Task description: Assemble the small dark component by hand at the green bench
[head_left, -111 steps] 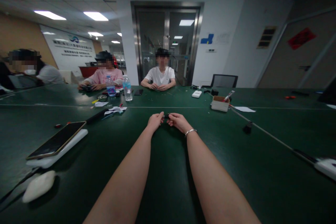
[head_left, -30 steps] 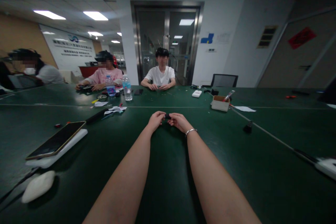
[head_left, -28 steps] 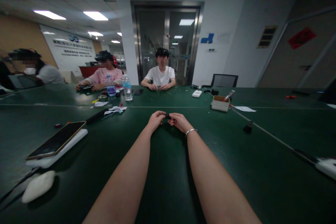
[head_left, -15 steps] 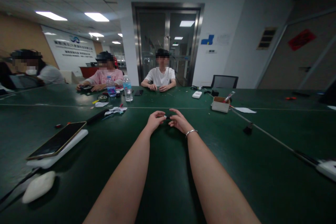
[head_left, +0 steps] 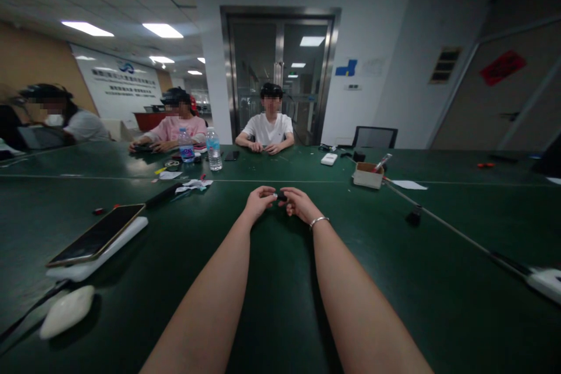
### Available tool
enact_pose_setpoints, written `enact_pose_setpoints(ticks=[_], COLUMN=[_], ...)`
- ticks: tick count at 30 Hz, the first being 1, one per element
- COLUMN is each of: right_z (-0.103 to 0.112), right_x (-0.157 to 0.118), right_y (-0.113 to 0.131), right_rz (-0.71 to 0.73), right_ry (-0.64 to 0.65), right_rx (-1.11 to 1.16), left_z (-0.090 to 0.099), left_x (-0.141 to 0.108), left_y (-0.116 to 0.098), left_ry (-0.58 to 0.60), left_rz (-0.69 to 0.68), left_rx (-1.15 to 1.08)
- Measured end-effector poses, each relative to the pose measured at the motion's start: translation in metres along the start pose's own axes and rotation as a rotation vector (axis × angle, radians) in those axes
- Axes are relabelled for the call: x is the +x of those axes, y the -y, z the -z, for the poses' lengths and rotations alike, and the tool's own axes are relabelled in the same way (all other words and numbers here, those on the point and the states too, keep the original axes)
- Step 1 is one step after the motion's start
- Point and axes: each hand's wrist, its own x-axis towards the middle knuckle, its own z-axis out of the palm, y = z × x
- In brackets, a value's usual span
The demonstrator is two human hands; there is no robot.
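Observation:
A small black object with a light bit at its left end is held between my two hands, above the green table. My left hand is closed on its left end, with thumb and fingers pinched together. My right hand, with a silver bangle at the wrist, has its thumb and index finger closed on the right side of the object. It is too small to make out what the object is.
At the left, a phone lies on a white box, with a white rounded object nearer. Farther off stand two bottles. A small open box and a black clip are at the right. Across the table sits a person.
My right index finger has come down and its fingers have closed onto the black object. My left hand has hardly moved.

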Motion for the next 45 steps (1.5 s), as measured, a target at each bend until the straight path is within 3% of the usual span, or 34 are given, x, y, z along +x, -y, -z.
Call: enact_pose_setpoints(ticks=[3, 8, 12, 18, 23, 28, 31, 45], right_z=[0.0008, 0.0, 0.0005, 0.0014, 0.0032, 0.0028, 0.0023, 0.002], right_x=[-0.0004, 0.0001, 0.0002, 0.0031, 0.0021, 0.0029, 0.0028, 0.0036], right_y=[0.0008, 0.0014, 0.0016, -0.0023, -0.0027, -0.0033, -0.0035, -0.0023], right_rz=[0.043, -0.061, 0.001, -0.077, 0.043, -0.025, 0.017, 0.0], right_ry=[0.015, 0.045, 0.091, 0.048, 0.041, 0.025, 0.038, 0.029], right_rx=[0.061, 0.008, 0.036, 0.019, 0.094, 0.074, 0.058, 0.044], left_z=[0.0011, 0.0017, 0.0014, 0.0004, 0.0016, 0.003, 0.002, -0.0014], left_x=[0.0015, 0.0018, 0.001, -0.0001, 0.0024, 0.0042, 0.0032, 0.0013], left_y=[0.0013, 0.0011, -0.0008, -0.002, 0.0027, 0.0056, 0.0035, -0.0027], left_ry=[-0.022, -0.007, -0.037, -0.036, -0.043, -0.008, 0.005, -0.044], left_rz=[0.013, 0.013, 0.027, 0.029, 0.016, 0.016, 0.036, 0.099], left_rx=[-0.016, -0.007, -0.031, -0.033, -0.02, -0.017, -0.043, -0.092])
